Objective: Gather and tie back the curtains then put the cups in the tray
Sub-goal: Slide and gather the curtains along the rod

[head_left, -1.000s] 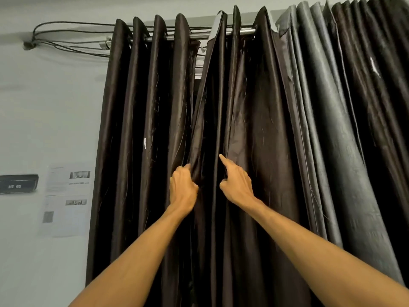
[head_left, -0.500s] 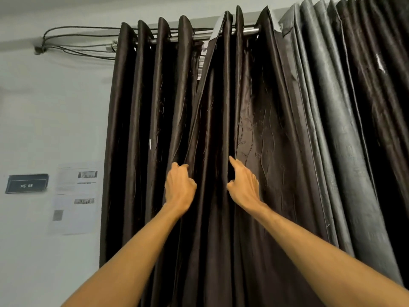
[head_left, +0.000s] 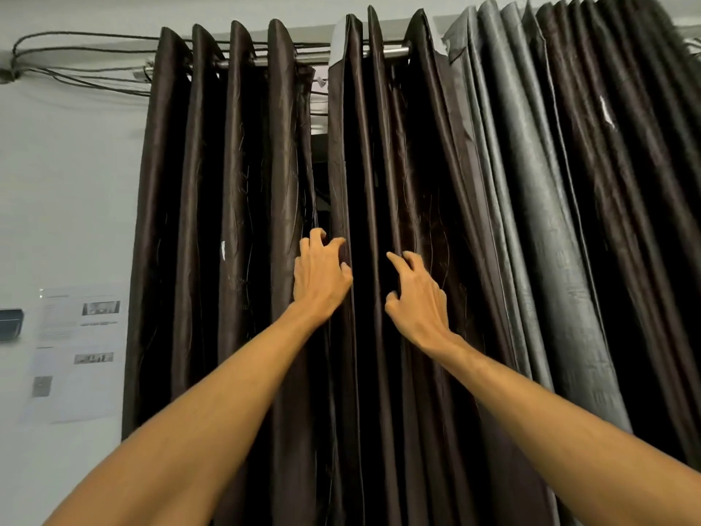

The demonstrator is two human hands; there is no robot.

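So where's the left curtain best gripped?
Grip the left curtain by its free inner edge, coming from the middle gap: that hem hangs loose, so the left hand, beside it, could hook behind and sweep the pleats left.

Dark brown curtains [head_left: 235, 222] hang in folds from a metal rod [head_left: 394, 52], with a grey curtain [head_left: 531, 184] bunched just beside them on the right. The left hand [head_left: 320, 277] is at the narrow gap between the two brown panels, fingers curled against the edges (whether they pinch cloth is unclear). The right hand [head_left: 417, 298], fingers bent, touches a nearby fold.
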